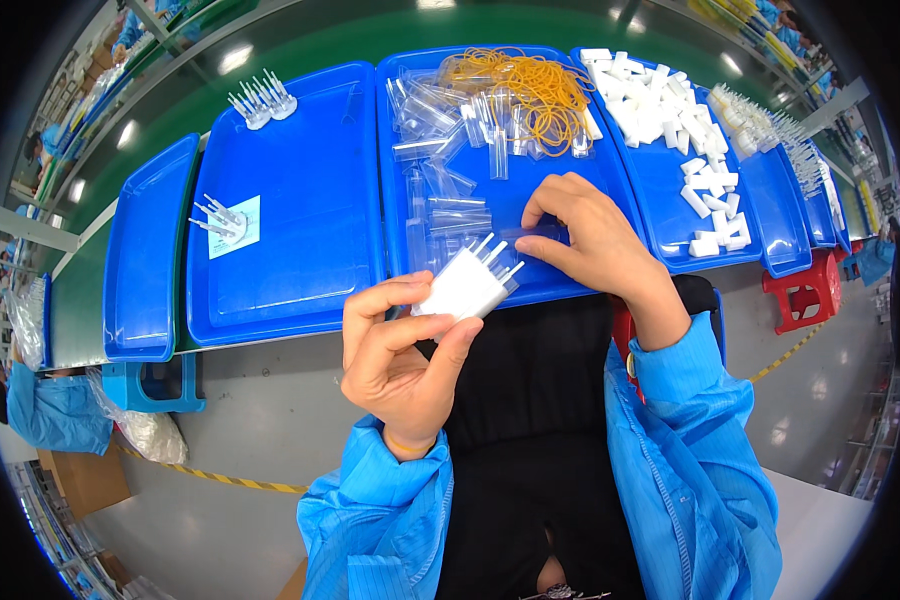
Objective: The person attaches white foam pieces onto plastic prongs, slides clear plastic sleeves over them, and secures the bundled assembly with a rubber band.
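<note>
My left hand is closed around a white plastic block. Several thin white rods stick out from the block's far right end, toward my other hand. My right hand hovers over the near part of the middle blue tray, its thumb and forefinger curved and apart, close to the rod tips. I see nothing plainly held in it. Clear plastic sleeves lie in that tray beneath and beside both hands. A tangle of yellow-orange rubber bands sits at the tray's far end.
Left of the middle, a blue tray bears two bundles of white rods, one on a pale paper square. White blocks are heaped in the right tray. Stools, a red one and a blue one, stand beyond the bench edge.
</note>
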Demonstrator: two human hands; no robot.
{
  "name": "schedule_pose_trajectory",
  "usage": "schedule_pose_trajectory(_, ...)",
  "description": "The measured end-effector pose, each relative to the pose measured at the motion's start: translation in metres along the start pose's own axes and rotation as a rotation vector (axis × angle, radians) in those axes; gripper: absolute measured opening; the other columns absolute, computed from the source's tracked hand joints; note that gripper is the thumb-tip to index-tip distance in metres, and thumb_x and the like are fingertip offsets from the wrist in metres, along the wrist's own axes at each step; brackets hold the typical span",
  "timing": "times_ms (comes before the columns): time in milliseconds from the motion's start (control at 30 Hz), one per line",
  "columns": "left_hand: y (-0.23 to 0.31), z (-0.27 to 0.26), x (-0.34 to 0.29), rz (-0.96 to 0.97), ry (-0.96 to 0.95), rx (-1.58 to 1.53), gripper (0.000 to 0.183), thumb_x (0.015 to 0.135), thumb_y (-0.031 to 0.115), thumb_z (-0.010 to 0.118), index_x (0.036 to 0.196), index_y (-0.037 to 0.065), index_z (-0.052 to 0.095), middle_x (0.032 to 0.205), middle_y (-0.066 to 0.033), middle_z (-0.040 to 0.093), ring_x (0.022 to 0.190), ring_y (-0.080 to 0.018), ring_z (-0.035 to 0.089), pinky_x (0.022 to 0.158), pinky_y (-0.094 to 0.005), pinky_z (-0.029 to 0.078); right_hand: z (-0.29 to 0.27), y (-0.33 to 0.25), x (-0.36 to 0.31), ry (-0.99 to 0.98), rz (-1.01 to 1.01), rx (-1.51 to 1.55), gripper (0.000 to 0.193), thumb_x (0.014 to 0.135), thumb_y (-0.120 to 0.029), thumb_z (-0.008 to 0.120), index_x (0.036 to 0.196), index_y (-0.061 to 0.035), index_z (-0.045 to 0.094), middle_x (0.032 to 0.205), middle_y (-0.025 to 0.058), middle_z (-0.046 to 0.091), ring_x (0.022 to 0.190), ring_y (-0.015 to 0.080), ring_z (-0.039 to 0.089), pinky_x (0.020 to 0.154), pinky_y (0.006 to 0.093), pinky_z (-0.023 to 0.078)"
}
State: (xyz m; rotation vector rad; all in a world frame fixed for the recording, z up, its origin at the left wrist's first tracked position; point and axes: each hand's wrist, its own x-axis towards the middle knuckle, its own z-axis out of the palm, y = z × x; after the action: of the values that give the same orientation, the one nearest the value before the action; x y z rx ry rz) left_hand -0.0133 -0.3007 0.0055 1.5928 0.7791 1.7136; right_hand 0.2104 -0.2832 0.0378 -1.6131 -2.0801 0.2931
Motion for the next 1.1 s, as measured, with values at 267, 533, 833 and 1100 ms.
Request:
schedule_pose_trajectory(267,0.001,0.005,-0.004,0.086,-0.061,0.050,0.030,0.072,-0.003,0.081,0.097,-0.001,0.064,0.112,-0.0138,0.054,0.106,-0.0274,0.059,0.091,-0.0394,0.053,0.001,-0.020,-0.023,0.158,-0.105,1.140,0.016,0.091,-0.013,0.062,0.102,-0.0038,0.055,0.116,0.0165,0.061,0.115,0.0257,0.056,0.103,0.0389,0.038)
schedule_pose_trajectory(533,-0.001,0.012,-0.003,0.076,-0.176,0.140,0.039,0.072,-0.007,0.079,0.108,-0.004,0.064,0.117,-0.0145,0.051,0.107,-0.0256,0.058,0.092,-0.0365,0.051,0.002,-0.041,-0.036,0.214,-0.149,1.171,0.020,0.090,-0.019,0.065,0.103,-0.0059,0.055,0.116,0.0185,0.063,0.111,0.0258,0.058,0.099,0.0404,0.043)
schedule_pose_trajectory(833,0.009,0.017,0.005,-0.083,-0.254,0.091,0.022,0.084,-0.002,0.069,0.103,-0.001,0.060,0.122,-0.0154,0.052,0.109,-0.0226,0.058,0.087,-0.0322,0.053,0.005,-0.041,-0.046,0.252,-0.022,1.114,0.014,0.094,-0.011,0.059,0.104,-0.0004,0.058,0.108,0.0174,0.065,0.101,0.0204,0.062,0.090,0.0325,0.048)
schedule_pose_trajectory(1100,0.014,0.023,0.007,-0.175,-0.251,0.037,0.025,0.079,0.001,0.075,0.101,0.000,0.064,0.110,-0.0155,0.061,0.093,-0.0210,0.064,0.071,-0.0272,0.053,-0.011,-0.035,-0.053,0.418,0.058,0.999,0.016,0.090,0.001,0.060,0.105,0.0045,0.060,0.105,0.0120,0.059,0.094,0.0146,0.059,0.087,0.0270,0.045)
